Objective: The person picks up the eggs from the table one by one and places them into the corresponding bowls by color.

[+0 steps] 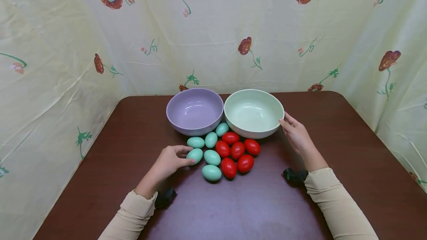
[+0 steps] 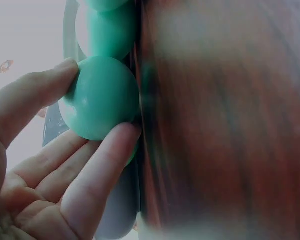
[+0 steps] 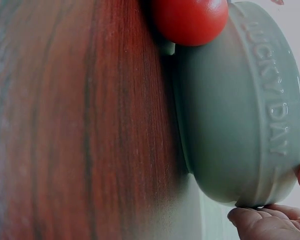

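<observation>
My left hand (image 1: pixel 171 162) pinches a mint-green egg (image 1: pixel 194 156) between thumb and fingers, low at the tabletop. The left wrist view shows that egg (image 2: pixel 100 97) with the thumb on one side and a finger on the other. Several more mint-green eggs (image 1: pixel 211 173) lie beside it, and several red eggs (image 1: pixel 245 163) lie to their right. My right hand (image 1: pixel 297 134) grips the right side of a pale green bowl (image 1: pixel 251 112), thumb near the rim and fingers along the outer wall. Raised lettering marks this bowl's outside (image 3: pixel 230 110) in the right wrist view.
A purple bowl (image 1: pixel 195 111) stands left of the pale green one, their rims close together. The eggs crowd just in front of both bowls on the dark wooden table (image 1: pixel 333 121). Behind and beside the table hangs a flowered curtain (image 1: pixel 213 29).
</observation>
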`<action>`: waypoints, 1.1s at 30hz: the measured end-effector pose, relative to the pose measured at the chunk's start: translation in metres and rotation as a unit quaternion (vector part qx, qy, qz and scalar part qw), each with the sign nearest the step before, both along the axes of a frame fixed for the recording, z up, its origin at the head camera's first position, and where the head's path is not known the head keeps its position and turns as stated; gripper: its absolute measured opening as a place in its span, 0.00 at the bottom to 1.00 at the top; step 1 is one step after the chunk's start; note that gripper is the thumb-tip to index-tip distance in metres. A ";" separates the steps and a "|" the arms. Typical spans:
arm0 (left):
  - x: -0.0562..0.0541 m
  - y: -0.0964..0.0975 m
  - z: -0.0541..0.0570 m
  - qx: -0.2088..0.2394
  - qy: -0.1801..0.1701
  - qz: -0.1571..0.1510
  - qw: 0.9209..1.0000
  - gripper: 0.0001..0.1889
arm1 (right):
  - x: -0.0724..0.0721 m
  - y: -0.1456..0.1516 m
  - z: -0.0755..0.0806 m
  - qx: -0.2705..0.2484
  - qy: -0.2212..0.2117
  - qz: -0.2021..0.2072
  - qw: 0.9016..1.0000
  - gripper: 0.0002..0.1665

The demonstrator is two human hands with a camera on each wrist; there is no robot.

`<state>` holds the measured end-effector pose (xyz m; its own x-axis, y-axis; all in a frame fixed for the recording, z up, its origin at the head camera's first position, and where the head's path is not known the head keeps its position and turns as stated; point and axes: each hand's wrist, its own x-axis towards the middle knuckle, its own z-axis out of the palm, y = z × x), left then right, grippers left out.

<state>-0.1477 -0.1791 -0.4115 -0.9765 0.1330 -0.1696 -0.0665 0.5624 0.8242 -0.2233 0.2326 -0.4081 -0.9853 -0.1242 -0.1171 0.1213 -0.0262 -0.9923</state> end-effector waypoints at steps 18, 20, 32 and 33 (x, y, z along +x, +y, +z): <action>-0.003 -0.004 0.009 0.005 0.029 0.014 0.999 0.26 | 0.001 -0.001 0.001 0.014 0.003 -0.001 1.000 0.39; -0.002 -0.004 0.009 0.003 0.030 0.018 0.999 0.26 | 0.001 -0.002 -0.001 0.017 0.002 0.000 1.000 0.39; -0.009 -0.002 0.024 0.000 0.061 0.009 0.998 0.25 | 0.002 -0.003 0.001 0.008 0.009 0.000 1.000 0.38; -0.010 -0.002 0.026 -0.004 0.064 0.010 0.998 0.25 | 0.002 -0.003 0.001 0.008 0.008 -0.002 1.000 0.38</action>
